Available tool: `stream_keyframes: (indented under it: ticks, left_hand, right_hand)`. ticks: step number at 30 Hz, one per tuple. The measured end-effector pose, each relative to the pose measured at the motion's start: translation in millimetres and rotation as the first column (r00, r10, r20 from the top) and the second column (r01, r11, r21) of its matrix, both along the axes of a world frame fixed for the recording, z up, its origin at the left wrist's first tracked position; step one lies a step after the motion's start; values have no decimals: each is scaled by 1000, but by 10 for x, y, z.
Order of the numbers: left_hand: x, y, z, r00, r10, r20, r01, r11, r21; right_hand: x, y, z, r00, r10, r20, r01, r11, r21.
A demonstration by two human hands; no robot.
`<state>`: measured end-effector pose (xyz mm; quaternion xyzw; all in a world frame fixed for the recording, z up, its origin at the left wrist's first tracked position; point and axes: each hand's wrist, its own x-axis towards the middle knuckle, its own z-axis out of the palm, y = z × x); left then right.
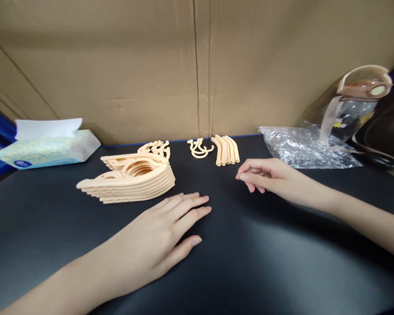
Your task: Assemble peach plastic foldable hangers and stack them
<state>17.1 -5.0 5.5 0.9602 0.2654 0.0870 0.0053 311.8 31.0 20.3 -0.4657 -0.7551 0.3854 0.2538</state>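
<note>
My left hand (166, 232) lies palm down on the black table, fingers stretched out and holding nothing. Just beyond its fingertips stands a stack of cream plastic hanger pieces (141, 179), several layers high. Over the table to the right hovers my right hand (265, 175), its fingers loosely curled with the thumb against the index finger and nothing visible between them. Closest to it is a row of curved cream plastic bars (226, 150). Left of these bars are a few cream hooks (199, 148). More hooks (156, 148) are heaped behind the stack, partly hidden by it.
A tissue pack (52, 146) sits at the far left. At the right, a crumpled clear plastic bag (302, 146) lies beside a clear bottle with a brown lid (357, 105). A cardboard wall (134, 74) closes off the table's back edge.
</note>
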Motion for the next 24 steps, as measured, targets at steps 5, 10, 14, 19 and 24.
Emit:
stream_keyframes:
  ticks: [5,10,14,19,24]
  left_hand:
    - [0,-15,29,1000,0,-6,0,1000,10]
    - [5,-15,31,999,-2,32,2,1000,1]
    - [5,-16,24,999,-3,39,3,1000,-1]
    - [-10,-15,11,999,-1,32,1,1000,4]
    - [-10,-14,3,1000,-10,4,10,1000,21]
  right_hand:
    - [114,256,25,973,-109,202,81,986,145]
    - [157,589,41,901,-250,353,127,933,337]
    - [146,858,5,859,-310,408,105,885,453]
    - [168,1071,-101,827,-325,459,50,855,516]
    - [207,1078,-149,834,-295,467,13,856,517]
